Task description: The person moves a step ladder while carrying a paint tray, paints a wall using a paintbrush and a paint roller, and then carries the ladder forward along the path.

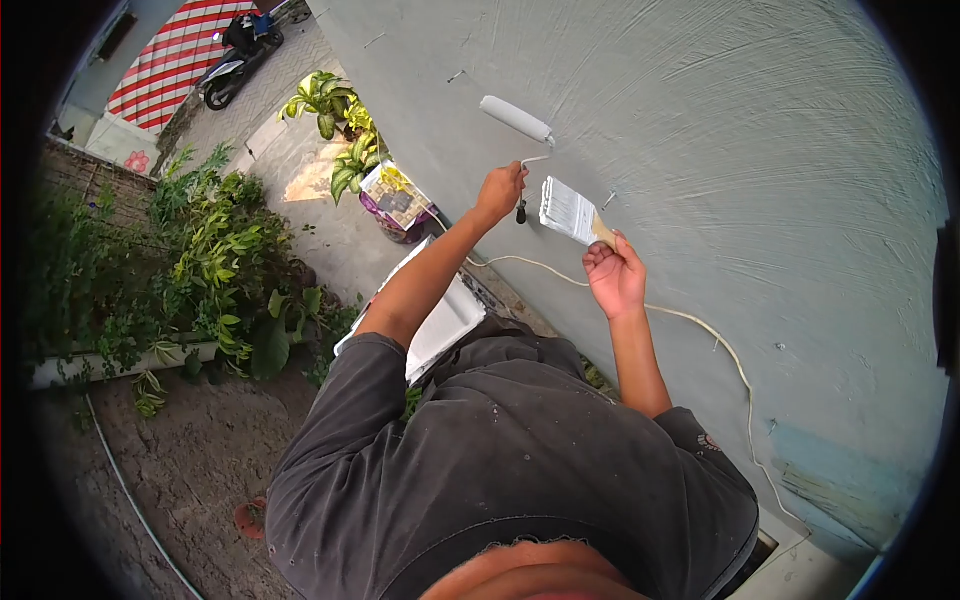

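My left hand (499, 191) is closed around the handle of a paint roller (515, 119), whose pale sleeve lies at or close to the grey wall (720, 170). Contact between sleeve and wall cannot be made out for certain. In my right hand (615, 275) is a wide paintbrush (568, 209), gripped by its wooden handle, its bristles coated in white and pointing up toward the roller. Below my left forearm, partly hidden by it and by my clothes, sits a white paint tray (452, 322).
A pale cable (700, 322) runs along the wall, and nails (609, 200) stick out of it. Potted plants (352, 150) and a purple-sided container (400, 222) stand by the wall's foot. Leafy bushes (225, 260) fill the left. A motorbike (238, 62) is parked farther off.
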`<state>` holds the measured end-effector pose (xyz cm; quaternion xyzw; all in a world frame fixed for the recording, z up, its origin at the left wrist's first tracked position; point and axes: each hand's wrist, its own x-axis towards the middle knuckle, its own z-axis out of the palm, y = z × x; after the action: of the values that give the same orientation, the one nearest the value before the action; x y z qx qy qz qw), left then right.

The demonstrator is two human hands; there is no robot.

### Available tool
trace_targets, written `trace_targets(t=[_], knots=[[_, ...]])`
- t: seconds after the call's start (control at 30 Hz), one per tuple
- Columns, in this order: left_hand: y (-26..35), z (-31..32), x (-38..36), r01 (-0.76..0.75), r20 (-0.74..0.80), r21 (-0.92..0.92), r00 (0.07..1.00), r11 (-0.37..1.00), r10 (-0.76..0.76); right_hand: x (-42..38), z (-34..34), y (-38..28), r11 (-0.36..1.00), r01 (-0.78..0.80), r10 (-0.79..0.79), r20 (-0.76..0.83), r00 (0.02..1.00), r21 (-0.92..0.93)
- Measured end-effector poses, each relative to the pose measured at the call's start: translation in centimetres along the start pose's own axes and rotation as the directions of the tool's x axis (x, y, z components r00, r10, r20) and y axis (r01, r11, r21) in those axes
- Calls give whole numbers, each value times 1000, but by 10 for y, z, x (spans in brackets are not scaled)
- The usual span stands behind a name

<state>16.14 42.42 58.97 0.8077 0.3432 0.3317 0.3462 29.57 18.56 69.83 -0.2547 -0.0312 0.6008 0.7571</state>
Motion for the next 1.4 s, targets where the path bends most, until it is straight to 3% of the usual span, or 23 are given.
trace_targets(t=[0.2, 0.33, 0.4, 0.47, 0.5, 0.53, 0.6, 0.63, 0.7, 0.93, 1.1, 1.17, 1.27, 1.4], knots=[[1, -52, -22, 13, -42, -85, 999, 996, -16, 4, 30, -4, 999, 40, -41, 52, 998, 32], [-5, -107, -44, 120, -135, -180, 980, 976, -145, 13, 66, 1, 970, 207, -204, 39, 978, -129], [-15, -136, -54, 163, -192, -110, 965, 981, -181, 22, 83, 11, 939, 267, -266, 33, 963, -215], [-31, -162, -63, 213, -242, -118, 941, 970, -236, 36, 100, 24, 751, 404, -415, 104, 904, -521], [-27, -175, -67, 222, -266, -102, 933, 970, -241, 41, 109, 34, 646, 468, -491, 141, 860, -603], [-24, -187, -71, 231, -288, -86, 926, 969, -246, 50, 110, 43, 649, 466, -485, 144, 862, -601], [-30, -205, -77, 231, -330, -82, 912, 969, -245, 74, 103, 62, 124, 593, -567, 434, 700, -796], [-32, -212, -80, 231, -365, -82, 898, 969, -245, 85, 104, 71, 124, 595, -562, 438, 701, -794], [-32, -225, -83, 227, -403, -98, 881, 969, -247, 106, 107, 86, -78, 632, -535, 567, 626, -771], [-23, -240, -94, 197, -511, -145, 824, 970, -244, 164, 121, 107, -317, 688, -556, 716, 422, -652], [-18, -236, -97, 175, -502, -165, 832, 971, -236, 202, 110, 115, -322, 686, -521, 727, 447, -652], [-15, -237, -98, 191, -490, -160, 836, 968, -246, 211, 100, 122, -326, 634, -450, 705, 548, -701], [-16, -237, -100, 202, -481, -152, 840, 967, -251, 214, 83, 133, -313, 590, -441, 664, 604, -744], [-19, -237, -102, 192, -489, -178, 834, 965, -256, 211, 90, 133, -279, 605, -436, 660, 611, -745]])
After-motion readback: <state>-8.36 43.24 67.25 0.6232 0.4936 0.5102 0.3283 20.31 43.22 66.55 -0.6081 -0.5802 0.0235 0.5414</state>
